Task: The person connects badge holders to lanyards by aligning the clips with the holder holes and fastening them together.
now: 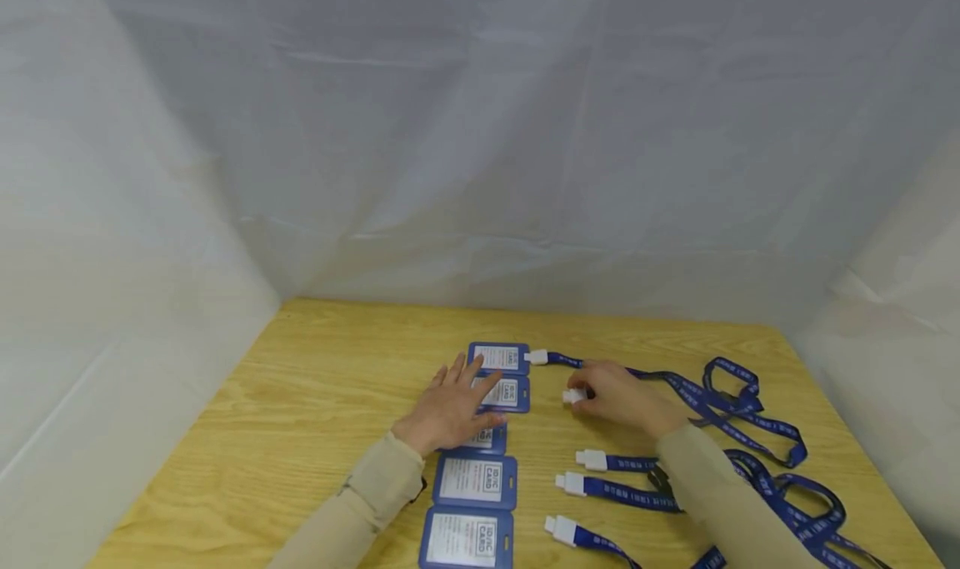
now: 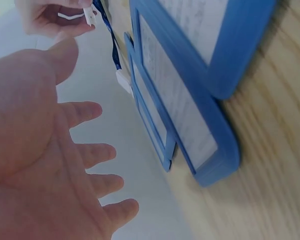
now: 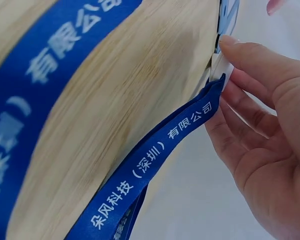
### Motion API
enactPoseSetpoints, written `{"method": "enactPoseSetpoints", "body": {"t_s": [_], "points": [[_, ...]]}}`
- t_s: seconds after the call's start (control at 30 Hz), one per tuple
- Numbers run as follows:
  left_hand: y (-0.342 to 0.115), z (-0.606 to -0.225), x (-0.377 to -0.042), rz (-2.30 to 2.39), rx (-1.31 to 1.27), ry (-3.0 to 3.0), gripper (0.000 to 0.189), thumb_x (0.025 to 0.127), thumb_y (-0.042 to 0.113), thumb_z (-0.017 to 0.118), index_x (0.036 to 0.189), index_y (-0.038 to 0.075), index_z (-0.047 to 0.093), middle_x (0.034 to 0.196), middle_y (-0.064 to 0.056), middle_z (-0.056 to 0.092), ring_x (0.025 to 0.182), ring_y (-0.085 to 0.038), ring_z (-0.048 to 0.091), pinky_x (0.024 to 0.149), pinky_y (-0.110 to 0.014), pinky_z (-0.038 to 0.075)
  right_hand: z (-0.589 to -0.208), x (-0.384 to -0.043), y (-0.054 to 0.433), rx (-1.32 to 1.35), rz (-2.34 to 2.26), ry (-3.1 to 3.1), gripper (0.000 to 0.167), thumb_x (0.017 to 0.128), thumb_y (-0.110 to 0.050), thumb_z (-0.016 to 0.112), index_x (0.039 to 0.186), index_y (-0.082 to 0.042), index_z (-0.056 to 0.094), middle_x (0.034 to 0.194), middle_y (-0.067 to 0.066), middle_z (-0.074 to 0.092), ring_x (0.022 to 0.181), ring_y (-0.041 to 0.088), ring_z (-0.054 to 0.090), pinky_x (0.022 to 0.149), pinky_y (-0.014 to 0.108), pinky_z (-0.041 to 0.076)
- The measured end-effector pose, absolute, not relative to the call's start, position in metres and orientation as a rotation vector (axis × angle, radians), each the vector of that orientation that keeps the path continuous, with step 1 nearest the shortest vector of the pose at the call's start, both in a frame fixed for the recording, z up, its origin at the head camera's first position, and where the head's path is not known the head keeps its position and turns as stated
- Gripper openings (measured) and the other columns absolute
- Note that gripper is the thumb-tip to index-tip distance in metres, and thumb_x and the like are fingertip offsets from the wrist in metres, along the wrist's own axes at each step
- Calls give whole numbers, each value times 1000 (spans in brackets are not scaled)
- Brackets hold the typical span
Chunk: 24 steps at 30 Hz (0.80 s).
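Observation:
My left hand, fingers spread straight, is over the column of blue ID card holders, overlapping the second holder and the third holder. In the left wrist view, its open palm faces the edges of the holders and grips nothing. To the right, my right hand pinches the white clip of a blue lanyard between thumb and fingers. The right wrist view shows that lanyard's printed strap trailing from the clip. The clip's tip points left toward the second holder's slotted end.
The farthest holder has another lanyard's white clip at its slotted end. Two more holders lie nearer, including the closest one. Several lanyards with white clips lie under and around my right forearm. White sheeting surrounds the wooden table.

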<state>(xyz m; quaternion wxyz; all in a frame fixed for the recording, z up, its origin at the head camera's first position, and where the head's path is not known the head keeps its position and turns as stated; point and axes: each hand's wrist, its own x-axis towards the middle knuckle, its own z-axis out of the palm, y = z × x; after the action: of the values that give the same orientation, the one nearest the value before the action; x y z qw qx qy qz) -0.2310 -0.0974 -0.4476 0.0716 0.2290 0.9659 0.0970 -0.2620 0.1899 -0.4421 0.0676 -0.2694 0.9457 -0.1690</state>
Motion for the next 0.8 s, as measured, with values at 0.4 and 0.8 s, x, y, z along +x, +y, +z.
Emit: {"method": "enactPoseSetpoints", "body": {"t_s": [0.4, 0.8], "points": [[-93, -452, -229, 266, 737, 2866, 61, 102, 53, 50, 154, 22, 44, 165, -14, 30, 152, -42, 23, 122, -60, 25, -450, -271, 170, -911, -505, 2824, 27, 91, -18, 77, 115, -6, 73, 107, 3, 70, 94, 16, 65, 85, 37, 57], [-92, -458, -230, 202, 768, 2812, 57, 103, 57, 45, 151, 26, 49, 164, -9, 33, 152, -40, 24, 122, -57, 27, -462, -275, 161, -966, -538, 2837, 21, 94, -19, 73, 113, -10, 75, 109, 2, 72, 100, 19, 67, 91, 40, 57]]}}
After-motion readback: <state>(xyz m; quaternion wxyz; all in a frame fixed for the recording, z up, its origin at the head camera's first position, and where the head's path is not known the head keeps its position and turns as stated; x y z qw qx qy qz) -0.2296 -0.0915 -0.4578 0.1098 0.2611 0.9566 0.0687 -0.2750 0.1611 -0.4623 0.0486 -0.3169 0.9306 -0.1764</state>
